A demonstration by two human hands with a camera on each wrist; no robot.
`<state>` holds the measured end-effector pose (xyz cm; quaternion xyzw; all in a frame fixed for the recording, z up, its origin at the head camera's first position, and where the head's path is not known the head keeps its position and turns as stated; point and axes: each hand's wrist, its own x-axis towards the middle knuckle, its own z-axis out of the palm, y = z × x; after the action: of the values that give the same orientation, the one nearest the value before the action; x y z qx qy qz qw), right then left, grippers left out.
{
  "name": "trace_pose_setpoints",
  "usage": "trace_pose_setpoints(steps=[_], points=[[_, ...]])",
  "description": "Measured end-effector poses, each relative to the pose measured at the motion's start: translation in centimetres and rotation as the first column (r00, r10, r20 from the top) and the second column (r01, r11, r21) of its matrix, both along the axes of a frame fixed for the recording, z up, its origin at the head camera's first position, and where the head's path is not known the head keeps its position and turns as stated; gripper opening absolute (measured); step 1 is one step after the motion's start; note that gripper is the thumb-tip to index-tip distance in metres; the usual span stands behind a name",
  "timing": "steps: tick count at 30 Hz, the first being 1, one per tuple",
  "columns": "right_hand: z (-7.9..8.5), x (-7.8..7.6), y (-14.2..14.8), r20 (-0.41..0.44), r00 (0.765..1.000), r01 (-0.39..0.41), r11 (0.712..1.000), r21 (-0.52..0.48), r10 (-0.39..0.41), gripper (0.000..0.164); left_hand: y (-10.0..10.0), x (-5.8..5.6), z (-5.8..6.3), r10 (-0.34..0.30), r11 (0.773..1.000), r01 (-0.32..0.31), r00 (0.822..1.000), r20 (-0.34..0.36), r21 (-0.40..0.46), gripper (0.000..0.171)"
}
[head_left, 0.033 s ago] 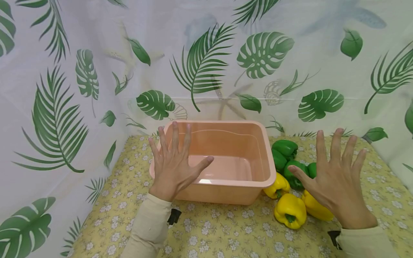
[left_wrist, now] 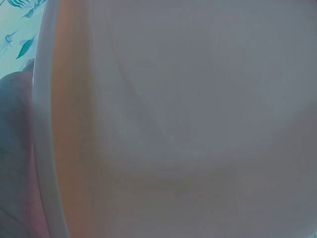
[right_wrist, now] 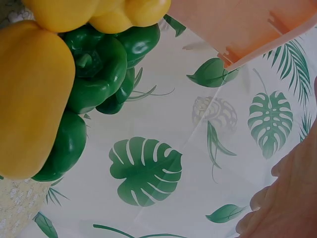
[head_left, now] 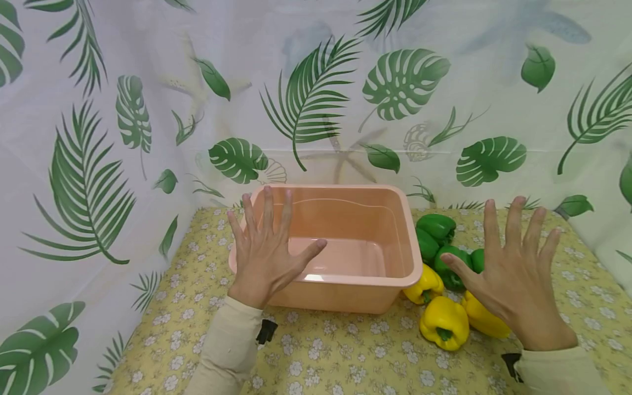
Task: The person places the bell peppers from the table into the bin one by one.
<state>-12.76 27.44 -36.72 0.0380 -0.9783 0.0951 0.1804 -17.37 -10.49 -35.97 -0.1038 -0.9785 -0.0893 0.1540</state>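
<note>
A peach-pink plastic basin [head_left: 340,299] stands on the table with nothing in it. My left hand [head_left: 266,263] is held over its left end, fingers spread and straight, holding nothing. To the basin's right lie three yellow bell peppers [head_left: 446,318] and several green bell peppers [head_left: 436,226]. My right hand [head_left: 520,285], also spread and empty, hovers above the peppers and partly hides them. In the left wrist view the pale basin wall [left_wrist: 198,99] fills most of the picture, blurred. The right wrist view has a yellow pepper [right_wrist: 32,99] beside green ones [right_wrist: 99,64].
A yellow flowered cloth [head_left: 316,356] covers the table. White sheets [head_left: 316,22] printed with green leaves hang behind it and on both sides. Dark wrist mounts [head_left: 266,331] sit at the pale sleeve cuffs.
</note>
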Motion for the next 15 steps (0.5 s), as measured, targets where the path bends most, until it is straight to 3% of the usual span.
trace_pose_setpoints(steps=[9,15], points=[[0.3,-0.1,-0.2,0.001,1.0,-0.019,1.0,-0.022,0.019,0.111,-0.8,-0.1,0.1,0.017,1.0,-0.017,1.0,0.025,-0.007,0.106],[0.4,0.0,-0.6,0.011,0.999,-0.037,0.995,-0.097,0.038,0.107,-1.3,0.1,0.0,-0.007,1.0,0.007,1.0,0.027,-0.001,0.103]])
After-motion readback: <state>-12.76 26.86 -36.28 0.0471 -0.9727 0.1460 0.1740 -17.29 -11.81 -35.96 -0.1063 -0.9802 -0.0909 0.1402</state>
